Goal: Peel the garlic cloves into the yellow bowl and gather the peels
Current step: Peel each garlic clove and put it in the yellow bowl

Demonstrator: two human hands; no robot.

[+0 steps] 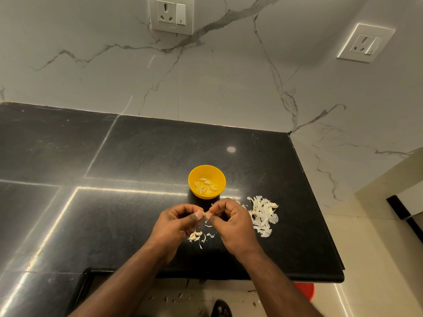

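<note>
Polished black stone counter (pixel 137 156), glossy, set against white veined marble wall (pixel 206 76). Round yellow plastic bowl (pixel 207 181) near the counter's right end holds pale, curved peeled cloves (pixel 205 186). Papery white peels (pixel 263 213) heaped just right of my hands. My left hand (pixel 178 223) and right hand (pixel 231 220), fingers curled, pinch one small clove (pixel 204 213) between them, just in front of the bowl.

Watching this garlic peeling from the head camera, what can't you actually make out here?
- The garlic clove: mostly hidden by the fingers of the left hand and right hand pinching it, so how far it is peeled is unclear.
- Cloves in the yellow bowl: too small to count.
- Small scraps under the hands: cloves or peels, cannot tell.
- Peel pile: its left edge is hidden behind the right hand.
- Red object: cut off by the countertop edge.
</note>
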